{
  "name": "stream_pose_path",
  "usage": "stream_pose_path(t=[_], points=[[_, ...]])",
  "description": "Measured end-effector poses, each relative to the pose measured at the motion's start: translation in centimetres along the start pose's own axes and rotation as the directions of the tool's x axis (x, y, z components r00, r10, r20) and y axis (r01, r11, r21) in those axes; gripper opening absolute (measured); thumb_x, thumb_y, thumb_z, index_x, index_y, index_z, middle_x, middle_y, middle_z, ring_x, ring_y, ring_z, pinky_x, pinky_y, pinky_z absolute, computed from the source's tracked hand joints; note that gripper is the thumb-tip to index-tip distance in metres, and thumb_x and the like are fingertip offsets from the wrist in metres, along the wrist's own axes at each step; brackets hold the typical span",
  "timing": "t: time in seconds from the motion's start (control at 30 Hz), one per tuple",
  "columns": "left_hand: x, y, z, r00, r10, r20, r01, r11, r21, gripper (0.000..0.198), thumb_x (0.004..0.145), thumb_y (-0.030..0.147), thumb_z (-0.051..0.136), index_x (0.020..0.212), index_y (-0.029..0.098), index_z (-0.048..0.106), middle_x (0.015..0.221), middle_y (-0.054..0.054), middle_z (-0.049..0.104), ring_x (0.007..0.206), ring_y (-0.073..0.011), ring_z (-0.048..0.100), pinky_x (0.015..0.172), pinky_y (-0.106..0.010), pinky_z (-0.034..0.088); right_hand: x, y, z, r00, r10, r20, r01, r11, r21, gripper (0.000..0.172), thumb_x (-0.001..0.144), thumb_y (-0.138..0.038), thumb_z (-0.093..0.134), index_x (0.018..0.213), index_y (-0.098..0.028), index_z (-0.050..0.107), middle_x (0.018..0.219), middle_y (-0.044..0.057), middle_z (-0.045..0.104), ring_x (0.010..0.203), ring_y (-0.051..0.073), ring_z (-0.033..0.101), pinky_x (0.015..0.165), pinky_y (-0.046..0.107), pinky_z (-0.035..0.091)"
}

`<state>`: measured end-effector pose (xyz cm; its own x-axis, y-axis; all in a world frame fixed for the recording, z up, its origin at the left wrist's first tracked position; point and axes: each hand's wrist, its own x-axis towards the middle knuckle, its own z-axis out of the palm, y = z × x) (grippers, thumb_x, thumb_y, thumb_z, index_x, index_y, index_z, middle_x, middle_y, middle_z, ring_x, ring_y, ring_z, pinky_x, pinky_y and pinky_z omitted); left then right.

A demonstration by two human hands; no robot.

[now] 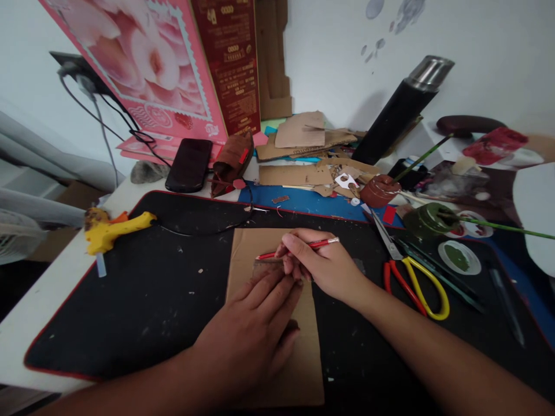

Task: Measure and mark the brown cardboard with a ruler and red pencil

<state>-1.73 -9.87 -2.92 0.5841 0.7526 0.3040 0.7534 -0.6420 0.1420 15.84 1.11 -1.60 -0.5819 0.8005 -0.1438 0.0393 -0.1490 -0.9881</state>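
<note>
A piece of brown cardboard (pixel 299 370) lies on the black desk mat. My left hand (pixel 251 329) rests flat on it, fingers stretched forward. Under those fingertips runs a thin, see-through strip (pixel 262 267) that looks like a ruler; most of it is covered. My right hand (pixel 318 263) is closed around a red pencil (pixel 321 243), held nearly level with its tip to the left, close to the strip's upper edge. The right fingers are just beyond the left fingertips.
Red-and-yellow scissors (pixel 416 289) lie to the right, near paint jars (pixel 427 221) and pens. A yellow glue gun (pixel 119 228) is at left. Behind are a phone (pixel 189 164), a small brown model boat (pixel 233 162), cardboard scraps (pixel 299 130) and a black flask (pixel 396 115).
</note>
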Motion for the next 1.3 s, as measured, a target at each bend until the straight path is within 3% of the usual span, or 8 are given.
stream_pose_path(t=[1.03,1.3], points=[[-0.09,0.0,0.18,1.0,-0.005,0.014,0.005,1.0,-0.01,0.055,0.11,0.04,0.05,0.156,0.01,0.053,0.149,-0.014,0.065,0.146,-0.0294,0.053,0.123,-0.043,0.043,-0.09,-0.26,-0.03,1.0,0.008,0.012,-0.009,1.0,0.011,0.039,0.107,-0.052,0.058,0.092,-0.018,0.071,0.072,-0.001,0.064,0.058,0.011,0.057,0.052,0.024,0.042],[-0.04,-0.01,0.08,1.0,-0.009,0.012,0.009,1.0,-0.01,0.054,0.111,0.038,0.047,0.156,0.01,0.053,0.151,-0.013,0.064,0.147,-0.0289,0.051,0.125,-0.043,0.04,-0.2,-0.46,0.04,1.0,0.001,0.022,-0.001,1.0,-0.005,0.039,0.107,-0.052,0.059,0.09,-0.018,0.071,0.072,-0.001,0.064,0.059,0.011,0.057,0.053,0.024,0.043]])
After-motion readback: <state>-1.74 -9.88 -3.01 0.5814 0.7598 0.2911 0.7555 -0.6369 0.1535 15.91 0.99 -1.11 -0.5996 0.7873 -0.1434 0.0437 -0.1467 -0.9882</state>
